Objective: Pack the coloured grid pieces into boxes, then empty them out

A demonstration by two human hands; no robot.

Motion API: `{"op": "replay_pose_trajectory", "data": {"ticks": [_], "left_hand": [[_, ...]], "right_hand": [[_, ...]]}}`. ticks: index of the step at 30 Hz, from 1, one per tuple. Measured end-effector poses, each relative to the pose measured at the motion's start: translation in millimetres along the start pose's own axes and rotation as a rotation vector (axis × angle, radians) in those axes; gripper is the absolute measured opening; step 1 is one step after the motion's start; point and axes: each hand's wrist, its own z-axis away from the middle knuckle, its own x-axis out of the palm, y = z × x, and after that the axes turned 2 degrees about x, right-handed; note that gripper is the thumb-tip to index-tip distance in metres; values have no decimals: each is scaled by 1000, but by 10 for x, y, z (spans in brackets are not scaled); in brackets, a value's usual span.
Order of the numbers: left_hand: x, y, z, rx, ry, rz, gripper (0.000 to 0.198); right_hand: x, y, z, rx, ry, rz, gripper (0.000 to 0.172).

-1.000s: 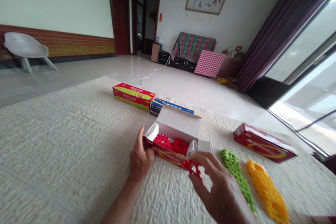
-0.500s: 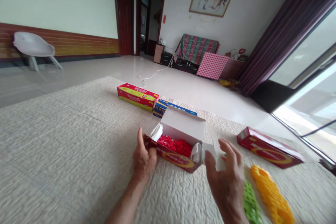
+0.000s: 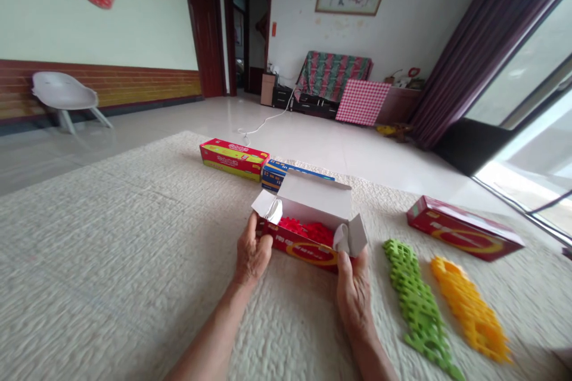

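Observation:
Between my hands is a dark red cardboard box [image 3: 308,253], its lid flap [image 3: 315,193] raised at the back and its end flaps out to the sides. Inside lie red plastic pieces [image 3: 313,231], with a white roll-like item [image 3: 276,211] at the left end and another white item [image 3: 341,237] at the right. My left hand [image 3: 253,250] grips the box's left end, thumb on the front. The right end is held by my right hand [image 3: 354,283], thumb on the front corner. To the right lie a green plastic piece [image 3: 415,297] and a yellow plastic piece [image 3: 469,309].
A red and yellow-green box [image 3: 235,159] and a blue box [image 3: 286,172] stand behind the open one. Another dark red box [image 3: 465,229] lies at the right. All rest on a cream textured mat [image 3: 134,238]. A white chair [image 3: 65,92] stands by the left wall.
My right hand has come left from the open air beside the box and taken hold of its right end. The left hand stays on the left end, and its end flap now shows raised.

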Motion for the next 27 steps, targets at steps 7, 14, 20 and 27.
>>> {"op": "replay_pose_trajectory", "data": {"ticks": [7,14,20,27], "left_hand": [[8,-55,171,327,-148,-129,63],[10,-50,240,677,-194,-256,55],[60,-90,220,751,-213,-261,47],[65,-41,235,731,-254,-227,39]], "right_hand": [[-125,54,114,108,165,7,58],[-424,257,197,48,62,-3,54],[-465,287,230,-103,119,19,35],[-538,184,190,-27,165,-93,27]]}}
